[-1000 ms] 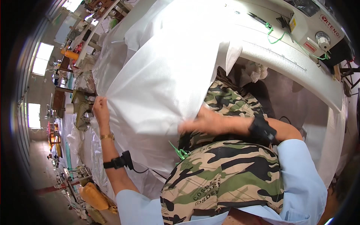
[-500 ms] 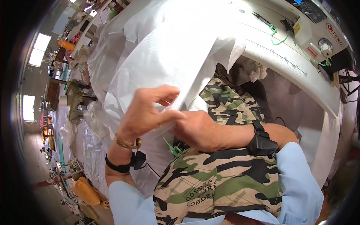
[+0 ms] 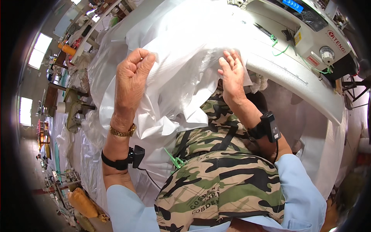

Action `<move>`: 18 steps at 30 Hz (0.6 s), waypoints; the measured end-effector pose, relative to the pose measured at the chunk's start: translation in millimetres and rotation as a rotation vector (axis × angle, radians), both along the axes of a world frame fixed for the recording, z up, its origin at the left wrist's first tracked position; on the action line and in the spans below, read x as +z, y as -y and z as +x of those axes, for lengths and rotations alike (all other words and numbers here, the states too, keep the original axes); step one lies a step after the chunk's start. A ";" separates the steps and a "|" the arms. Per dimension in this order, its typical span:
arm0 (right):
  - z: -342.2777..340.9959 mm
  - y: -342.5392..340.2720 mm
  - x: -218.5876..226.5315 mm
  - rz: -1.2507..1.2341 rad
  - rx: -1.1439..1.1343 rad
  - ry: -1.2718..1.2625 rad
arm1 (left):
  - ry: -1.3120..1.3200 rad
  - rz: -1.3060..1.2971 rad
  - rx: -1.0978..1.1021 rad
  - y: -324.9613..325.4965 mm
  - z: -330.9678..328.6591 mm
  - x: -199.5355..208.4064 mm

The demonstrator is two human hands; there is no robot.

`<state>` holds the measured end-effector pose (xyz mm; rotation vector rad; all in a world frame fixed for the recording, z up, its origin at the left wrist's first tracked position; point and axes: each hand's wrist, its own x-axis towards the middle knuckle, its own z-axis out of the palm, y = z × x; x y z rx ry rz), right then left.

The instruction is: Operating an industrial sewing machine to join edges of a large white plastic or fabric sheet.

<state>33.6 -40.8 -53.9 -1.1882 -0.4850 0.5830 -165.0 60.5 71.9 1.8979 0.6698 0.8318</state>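
A big white woven sheet point(image 3: 174, 73) with a thin clear film layer point(image 3: 206, 63) drapes from the bright machine table down toward my lap, its lower edge crumpled. My left hand point(image 3: 131, 83) is closed, thumb and forefinger pinching the sheet near its left part. On the other side, my right hand point(image 3: 233, 77) is raised with its fingers apart and slightly curled, up against the right edge of the film. It does not visibly grip anything. Below the sheet lies my camouflage apron point(image 3: 232, 170), with a tuft of green threads point(image 3: 177, 161) beside it.
A white sewing machine point(image 3: 320, 48) with a lit display stands at upper right. Its curved table edge point(image 3: 293, 79) carries a ruler, and green thread point(image 3: 276, 44) lies there. Clear plastic sheeting point(image 3: 91, 154) hangs at left, beyond it a cluttered workshop with an orange bundle point(image 3: 82, 202).
My hands, close together half a second ago, have moved apart and upward, left hand to the left, right hand to the right. The sheet has spread between them and its film layer shows.
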 end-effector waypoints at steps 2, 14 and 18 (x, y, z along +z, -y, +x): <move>7.6 -3.1 14.2 -0.079 0.019 -0.155 | 0.047 0.008 -0.009 -5.6 5.0 1.3; 33.2 15.1 22.0 0.014 0.390 -0.024 | 0.023 0.014 -0.006 -15.5 -5.0 -8.8; 8.3 52.6 16.0 0.034 0.659 0.082 | 0.018 0.074 -0.043 8.2 -7.2 -23.3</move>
